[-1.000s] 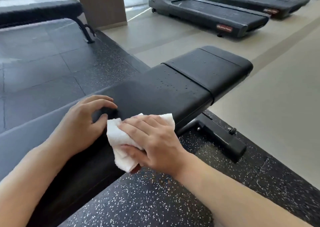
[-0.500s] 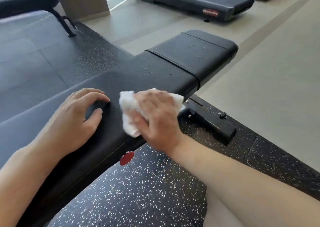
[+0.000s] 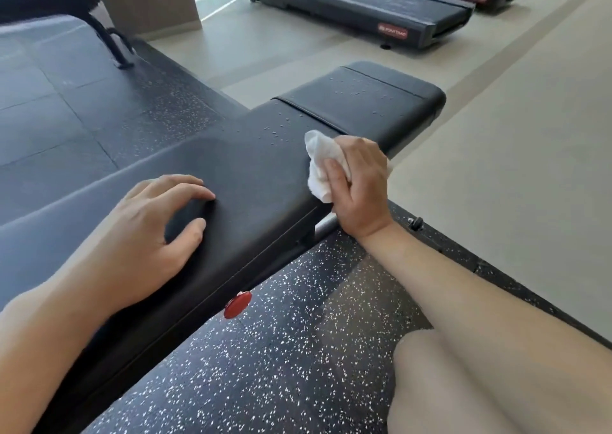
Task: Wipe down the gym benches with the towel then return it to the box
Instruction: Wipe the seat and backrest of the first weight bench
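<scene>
Black padded vinyl covers the long gym bench [image 3: 251, 168] that runs across the head view, its shorter end pad [image 3: 364, 102] set apart by a seam. Your right hand [image 3: 359, 185] grips a bunched white cloth towel [image 3: 319, 165], fingers curled around it, and presses it against the near edge of the long pad, just short of the seam. Water droplets [image 3: 281, 132] lie on the pad beside the towel and across the end pad. Your left hand [image 3: 155, 234] rests on the pad well apart from the towel, fingers loosely arched, fingertips and thumb touching the vinyl, holding nothing. A round red knob [image 3: 237, 305] sits under the pad's near edge. The bench stands on black speckled rubber flooring [image 3: 265, 367]. Two dark treadmills [image 3: 357, 6] stand on the beige floor beyond. No box shows here.
</scene>
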The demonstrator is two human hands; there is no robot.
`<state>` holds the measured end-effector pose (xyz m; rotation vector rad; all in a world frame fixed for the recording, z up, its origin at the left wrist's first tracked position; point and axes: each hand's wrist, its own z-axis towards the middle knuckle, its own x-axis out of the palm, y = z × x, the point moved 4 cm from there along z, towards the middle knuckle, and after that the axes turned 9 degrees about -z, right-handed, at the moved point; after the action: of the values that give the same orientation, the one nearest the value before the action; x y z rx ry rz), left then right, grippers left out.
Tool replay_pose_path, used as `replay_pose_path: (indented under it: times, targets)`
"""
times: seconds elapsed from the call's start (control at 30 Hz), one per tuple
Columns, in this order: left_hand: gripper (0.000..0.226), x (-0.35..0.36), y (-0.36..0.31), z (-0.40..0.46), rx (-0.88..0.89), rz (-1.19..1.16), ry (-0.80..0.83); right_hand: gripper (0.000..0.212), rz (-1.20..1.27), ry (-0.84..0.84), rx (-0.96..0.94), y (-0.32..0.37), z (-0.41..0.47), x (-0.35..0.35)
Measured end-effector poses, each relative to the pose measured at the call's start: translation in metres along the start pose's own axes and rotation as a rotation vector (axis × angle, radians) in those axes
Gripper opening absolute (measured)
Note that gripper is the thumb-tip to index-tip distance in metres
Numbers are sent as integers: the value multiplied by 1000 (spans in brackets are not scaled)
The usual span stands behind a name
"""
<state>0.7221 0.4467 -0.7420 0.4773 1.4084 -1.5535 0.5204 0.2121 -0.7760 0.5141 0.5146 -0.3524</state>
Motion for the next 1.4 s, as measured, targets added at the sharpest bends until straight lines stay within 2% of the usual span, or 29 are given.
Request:
replay_pose_path:
  times: [0.13,0.27,0.33,0.43,0.53,0.63,0.77,0.87,0.97,1.07,1.13,1.17,1.3,1.4]
  targets:
    - [28,0,1,7,8,-4,-31,37,72,117,-194,64,-32,8]
    - [22,-12,15,16,-15,-92,-134,46,117,220,-357,128,-71,14]
    - [23,-14,19,15,-30,-105,-158,46,109,193,-466,130,-68,12]
    - [25,-9,21,13,-10,-70,-110,46,72,139,-624,102,-47,15]
    - [28,-9,20,10,-3,-45,-89,49,46,73,-409,46,-19,15]
    - [29,-10,16,10,-7,-33,-93,41,44,-6,-160,5,-4,11]
    - [24,-9,15,15,-27,-28,-116,30,50,-65,-37,27,-13,10]
    - [31,-11,19,16,-76,-60,-149,32,86,73,-200,88,-47,15]
    - [27,-12,24,17,-89,-122,-155,41,109,176,-366,137,-75,19]
    - [30,-14,28,16,-99,-169,-151,46,114,184,-602,133,-67,18]
    - [30,-14,30,16,-97,-185,-156,45,12,115,-682,103,-49,18]
    - [28,-13,30,16,-90,-193,-159,42,-33,80,-634,82,-39,18]
    - [25,-13,25,14,-70,-145,-176,37,11,44,-227,11,-7,7]
    - [29,-8,14,13,-57,-83,-128,28,3,36,-100,16,-7,4]
